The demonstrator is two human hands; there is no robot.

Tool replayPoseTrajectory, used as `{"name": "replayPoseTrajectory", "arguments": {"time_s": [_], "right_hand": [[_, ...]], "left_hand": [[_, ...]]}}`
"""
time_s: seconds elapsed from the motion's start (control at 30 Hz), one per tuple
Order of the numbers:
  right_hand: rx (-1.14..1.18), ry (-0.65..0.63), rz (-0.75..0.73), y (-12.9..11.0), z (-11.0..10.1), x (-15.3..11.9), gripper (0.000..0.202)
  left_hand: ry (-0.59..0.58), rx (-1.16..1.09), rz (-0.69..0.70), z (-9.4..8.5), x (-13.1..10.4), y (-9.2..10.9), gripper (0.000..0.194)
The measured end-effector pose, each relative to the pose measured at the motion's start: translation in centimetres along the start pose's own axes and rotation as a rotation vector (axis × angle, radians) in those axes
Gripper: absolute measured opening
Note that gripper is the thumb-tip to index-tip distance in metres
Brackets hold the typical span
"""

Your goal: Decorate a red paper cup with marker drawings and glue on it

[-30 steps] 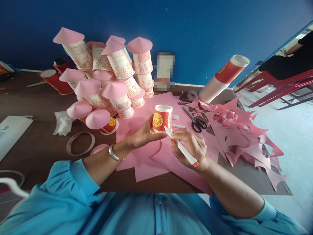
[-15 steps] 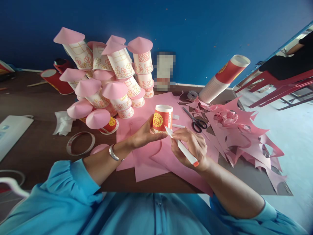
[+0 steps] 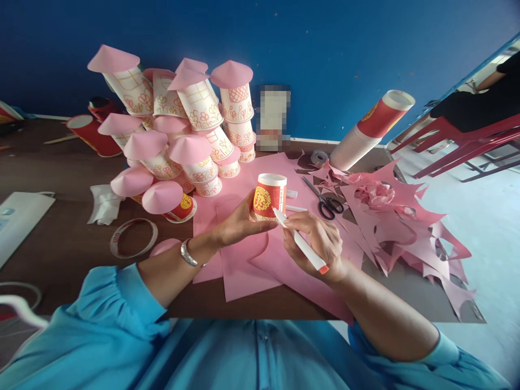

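Observation:
My left hand (image 3: 239,223) is wrapped around the lower left side of a red paper cup (image 3: 264,199) with a gold emblem and a white rim. The cup is upright, above pink paper sheets (image 3: 247,276). Pinched in my right hand (image 3: 314,241) is a white marker (image 3: 304,249) with an orange-red end. Its tip is at the lower right of the cup's wall; whether it touches I cannot tell. Behind the cup lie a white pen (image 3: 296,209) and a pair of black-handled scissors (image 3: 325,200).
Several decorated paper cups with pink cone tops (image 3: 189,150) are stacked at left. A tall leaning stack of cups (image 3: 353,143) stands at back right, near pink paper scraps (image 3: 398,216). A tape roll (image 3: 134,238) lies at left. A person sits on a red chair (image 3: 467,127).
Almost nothing differs. The marker and my right hand have shifted very slightly to the left, while the cup stays in my left hand.

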State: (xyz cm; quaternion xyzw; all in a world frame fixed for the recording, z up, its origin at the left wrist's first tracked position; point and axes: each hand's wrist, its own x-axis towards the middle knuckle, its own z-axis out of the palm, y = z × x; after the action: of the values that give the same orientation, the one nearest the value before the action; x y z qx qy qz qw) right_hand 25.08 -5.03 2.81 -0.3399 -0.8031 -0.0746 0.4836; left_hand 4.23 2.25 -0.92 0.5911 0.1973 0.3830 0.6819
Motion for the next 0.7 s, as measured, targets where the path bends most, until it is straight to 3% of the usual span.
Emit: {"name": "replayPoseTrajectory", "arguments": {"time_s": [0.23, 0.7], "right_hand": [[-0.044, 0.029, -0.006, 0.04, -0.04, 0.12, 0.021], [-0.051, 0.026, 0.019, -0.09, -0.06, 0.12, 0.021]], "left_hand": [[-0.020, 0.012, 0.014, 0.31, 0.03, 0.44, 0.062], [-0.018, -0.008, 0.007, 0.28, 0.11, 0.58, 0.064]]}}
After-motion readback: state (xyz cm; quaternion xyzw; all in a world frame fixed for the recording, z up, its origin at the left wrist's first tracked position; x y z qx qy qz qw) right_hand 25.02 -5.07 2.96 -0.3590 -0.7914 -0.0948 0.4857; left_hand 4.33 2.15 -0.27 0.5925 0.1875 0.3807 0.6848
